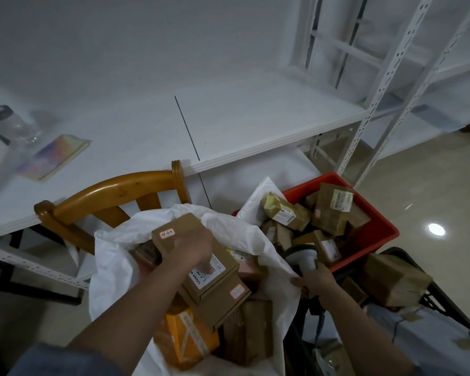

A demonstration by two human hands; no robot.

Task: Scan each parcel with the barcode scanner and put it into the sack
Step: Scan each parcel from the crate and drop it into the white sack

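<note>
Left hand [193, 246] fingers curl over a flat brown cardboard parcel [201, 263] with white labels, inside the white sack's [120, 256] mouth. Right hand [314, 278] grips the barcode scanner [303, 257] and pinches the sack rim beside the red crate [375, 213].

Landmark: white table [136, 126], spanning the upper left.
Wooden chair [125, 191]: against the table's near edge, backrest arched, top rail level with the tabletop.
Clear bottle [14, 126]: on the table's far left, dark cap.
Notebook [57, 156]: flat on the table, just right of the bottle, colourful cover.
White shelving [407, 85]: right of the table, perforated uprights.
Tiled floor [429, 191]: below the shelving, one bright light reflection.
</note>
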